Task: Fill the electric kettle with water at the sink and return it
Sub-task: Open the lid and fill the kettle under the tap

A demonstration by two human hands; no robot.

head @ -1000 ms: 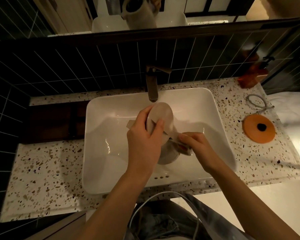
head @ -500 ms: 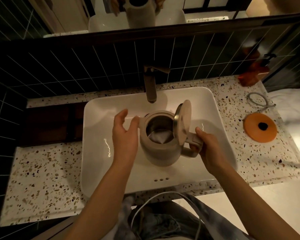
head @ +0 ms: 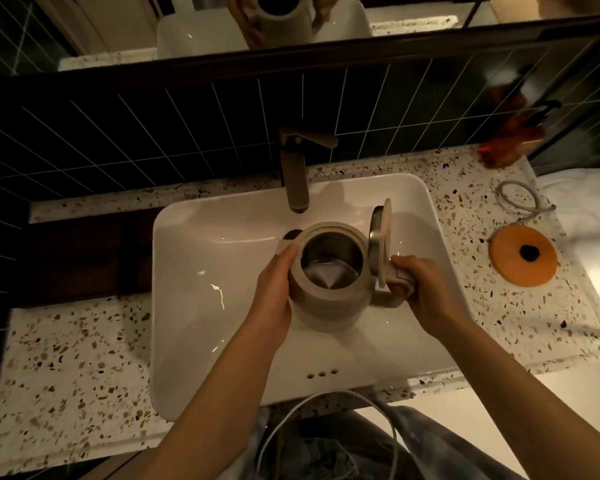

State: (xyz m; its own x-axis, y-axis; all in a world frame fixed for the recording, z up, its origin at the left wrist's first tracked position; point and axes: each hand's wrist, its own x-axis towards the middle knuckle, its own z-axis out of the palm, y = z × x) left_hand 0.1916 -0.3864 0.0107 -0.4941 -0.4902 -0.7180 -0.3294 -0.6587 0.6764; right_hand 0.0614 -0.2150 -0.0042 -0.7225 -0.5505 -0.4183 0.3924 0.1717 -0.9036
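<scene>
Kettle (head: 326, 313) is being held upright over sink (head: 174, 306), lid (head: 381, 244) standing open, just in front of tap (head: 293, 178). Left hand (head: 274, 296) is cupping its side, fingers curled round; right hand (head: 426, 289) is gripping the handle.

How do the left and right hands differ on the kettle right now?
The left hand cups the kettle's round body beside the spout; the right hand grips its handle. The left hand lies toward the sink's middle, the right hand toward its right edge. Both hold the open kettle over the sink.
</scene>
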